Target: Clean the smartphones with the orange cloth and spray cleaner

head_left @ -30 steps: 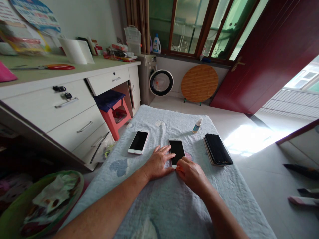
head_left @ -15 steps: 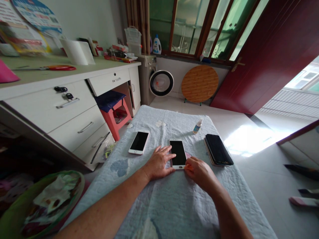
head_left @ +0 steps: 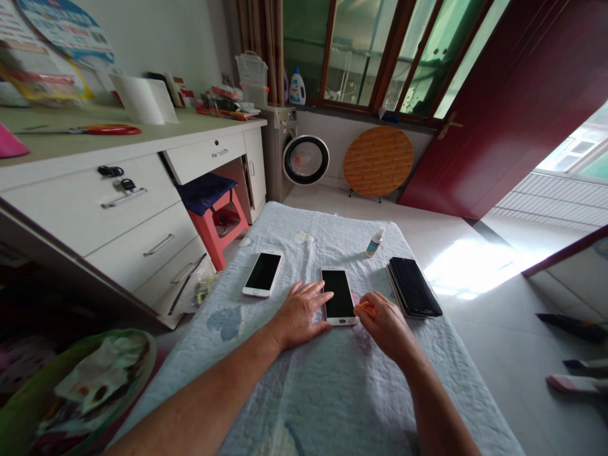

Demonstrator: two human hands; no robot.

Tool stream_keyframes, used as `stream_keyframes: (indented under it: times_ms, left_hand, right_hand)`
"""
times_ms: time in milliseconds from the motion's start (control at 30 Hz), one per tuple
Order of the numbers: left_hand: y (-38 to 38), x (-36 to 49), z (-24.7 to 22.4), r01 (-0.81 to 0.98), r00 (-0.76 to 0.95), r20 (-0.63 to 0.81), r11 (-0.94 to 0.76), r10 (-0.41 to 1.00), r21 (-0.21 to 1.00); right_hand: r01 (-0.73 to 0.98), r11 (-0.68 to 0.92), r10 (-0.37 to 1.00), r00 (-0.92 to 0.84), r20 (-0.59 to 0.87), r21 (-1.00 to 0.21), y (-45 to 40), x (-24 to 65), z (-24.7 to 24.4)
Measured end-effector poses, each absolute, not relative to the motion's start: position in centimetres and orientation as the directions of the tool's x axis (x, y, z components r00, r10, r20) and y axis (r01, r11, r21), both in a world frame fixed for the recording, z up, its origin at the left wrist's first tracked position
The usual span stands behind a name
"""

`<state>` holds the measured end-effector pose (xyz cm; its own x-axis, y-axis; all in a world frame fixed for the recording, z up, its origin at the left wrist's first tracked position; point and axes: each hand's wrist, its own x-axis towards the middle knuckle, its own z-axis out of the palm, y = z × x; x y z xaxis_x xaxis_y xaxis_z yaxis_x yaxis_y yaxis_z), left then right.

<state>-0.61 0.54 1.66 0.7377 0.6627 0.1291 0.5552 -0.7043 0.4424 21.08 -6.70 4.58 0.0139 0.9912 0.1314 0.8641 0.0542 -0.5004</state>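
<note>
A white phone with a dark screen (head_left: 341, 295) lies face up on the cloth-covered table (head_left: 304, 392). My left hand (head_left: 301, 315) rests at its left edge, fingers spread, with fingertips on the glass. At the phone's lower right edge, my right hand (head_left: 382, 322) is closed around a small orange object (head_left: 365, 308), mostly hidden by the fingers. A second white phone (head_left: 263, 274) lies to the left. On the right, a black phone (head_left: 414, 285) lies on top of another flat device. A small spray bottle (head_left: 375, 242) stands behind them.
A white desk (head_left: 137, 215) with drawers runs along the left, with a red stool (head_left: 217, 228) under it. A green basket (head_left: 142, 373) of litter stands at the lower left. Beyond the table are a washing machine (head_left: 281, 126) and a round wooden board (head_left: 379, 160).
My right hand has shifted slightly up and right along the phone's edge, with the orange object in its fingers. My left hand stays on the phone. The whole view has shifted slightly.
</note>
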Motion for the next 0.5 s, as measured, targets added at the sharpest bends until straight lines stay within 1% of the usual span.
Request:
stream_keyframes:
  times_ms: [167, 300, 400, 500]
  left_hand:
    - [0.8, -0.9, 1.5, 0.595, 0.651, 0.237, -0.678, 0.721, 0.431]
    - [0.6, -0.9, 1.9, 0.618, 0.604, 0.292, -0.668, 0.741, 0.416]
    - [0.2, -0.6, 2.3, 0.644, 0.576, 0.272, -0.633, 0.771, 0.430]
    - [-0.2, -0.3, 2.3, 0.656, 0.544, 0.222, -0.576, 0.809, 0.487]
  right_hand:
    - [0.798, 0.036, 0.977, 0.100, 0.191, -0.602, -6.6, 20.6, 4.1]
    - [0.774, -0.035, 0.948, 0.226, 0.223, -0.633, -6.4, 20.3, 3.6]
    - [0.787, -0.081, 0.937, 0.270, 0.223, -0.612, -6.3, 19.9, 3.3]
    - [0.805, -0.087, 0.948, 0.248, 0.200, -0.587, -6.3, 19.5, 3.0]
